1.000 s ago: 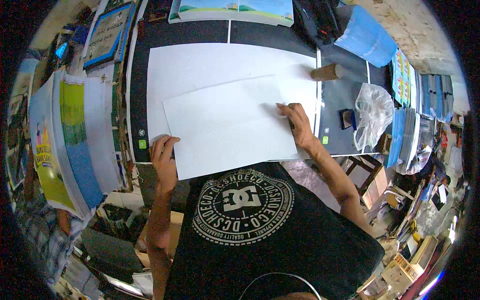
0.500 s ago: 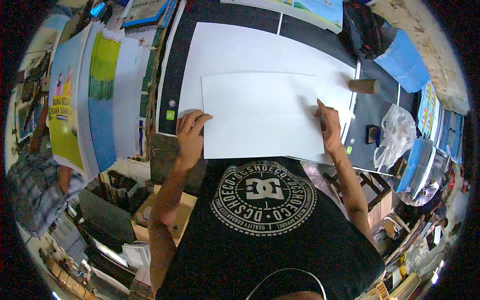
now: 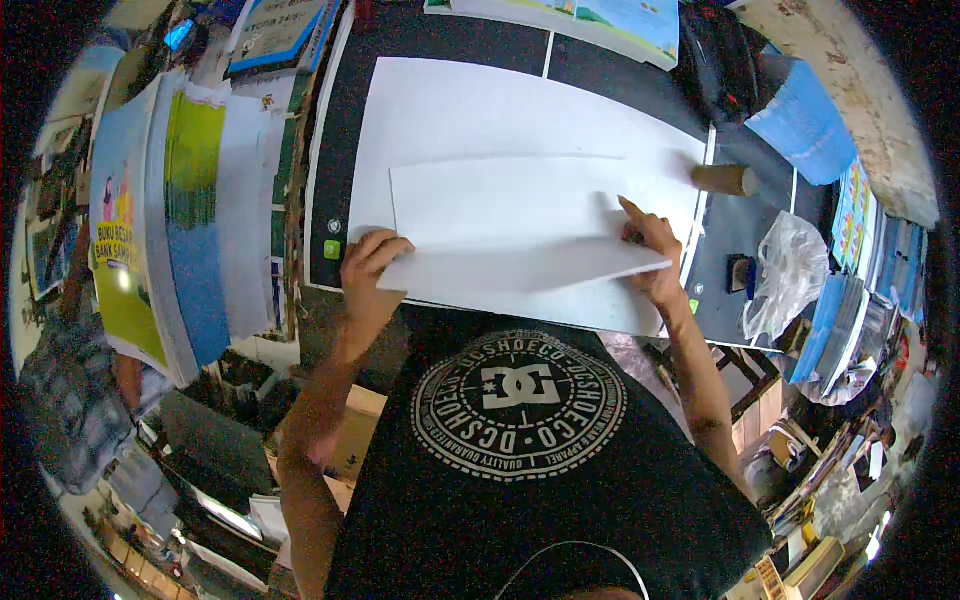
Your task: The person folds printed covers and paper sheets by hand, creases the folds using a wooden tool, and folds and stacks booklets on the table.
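A smaller white paper sheet (image 3: 500,205) lies over a larger white sheet (image 3: 520,110) on a dark board (image 3: 395,30). Its near edge is raised and curls upward between my hands, while its far edge stays down. At the left end my left hand (image 3: 372,280) grips the raised edge, fingers bent over the paper. My right hand (image 3: 655,250) holds the raised right corner, its index finger pointing out over the sheet. The right thumb is partly hidden. Whether the raised part is one layer or several, I cannot tell.
A brown cylinder (image 3: 725,180) lies right of the sheets, with a small dark block (image 3: 739,274) and a clear plastic bag (image 3: 790,270) nearer. Printed stacks (image 3: 130,230) stand at left; blue stacks (image 3: 805,125) are at right. Another person's plaid sleeve (image 3: 70,400) shows far left.
The smaller sheet's near edge has come up off the larger sheet and bends away from me. Both hands now hold it; the right hand has closed on the corner.
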Demonstrator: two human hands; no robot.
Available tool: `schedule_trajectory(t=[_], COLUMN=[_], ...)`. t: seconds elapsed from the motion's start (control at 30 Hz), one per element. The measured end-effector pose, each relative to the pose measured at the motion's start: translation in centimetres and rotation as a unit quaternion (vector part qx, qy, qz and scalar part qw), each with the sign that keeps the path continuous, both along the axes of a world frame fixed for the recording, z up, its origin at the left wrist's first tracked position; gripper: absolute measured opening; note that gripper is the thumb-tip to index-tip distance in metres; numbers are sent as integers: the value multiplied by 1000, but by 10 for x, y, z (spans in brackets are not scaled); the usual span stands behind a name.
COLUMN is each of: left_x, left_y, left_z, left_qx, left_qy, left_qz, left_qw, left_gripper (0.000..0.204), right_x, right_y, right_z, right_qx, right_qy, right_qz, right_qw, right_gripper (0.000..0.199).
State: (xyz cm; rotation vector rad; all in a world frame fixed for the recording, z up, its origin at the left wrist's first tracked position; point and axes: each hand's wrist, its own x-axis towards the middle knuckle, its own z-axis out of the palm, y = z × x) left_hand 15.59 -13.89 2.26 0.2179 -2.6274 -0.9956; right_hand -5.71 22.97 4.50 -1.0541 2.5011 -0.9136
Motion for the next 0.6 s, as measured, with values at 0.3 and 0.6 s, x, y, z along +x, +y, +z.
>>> schedule_trajectory(t=[0.3, 0.6], left_x=[-46, -48], left_y=[-2, -18], left_z=[39, 18], left_qx=[112, 83], left_qy=[-260, -331], left_qz=[72, 54], left_qw=[956, 938], left_gripper=[39, 56], right_x=[-12, -5], right_y=[-31, -43], right_z=[5, 27], right_qx=[2, 18], right_qy=[-124, -124], right_qz=[-135, -152], right_qw=[983, 980], right_gripper=[81, 109])
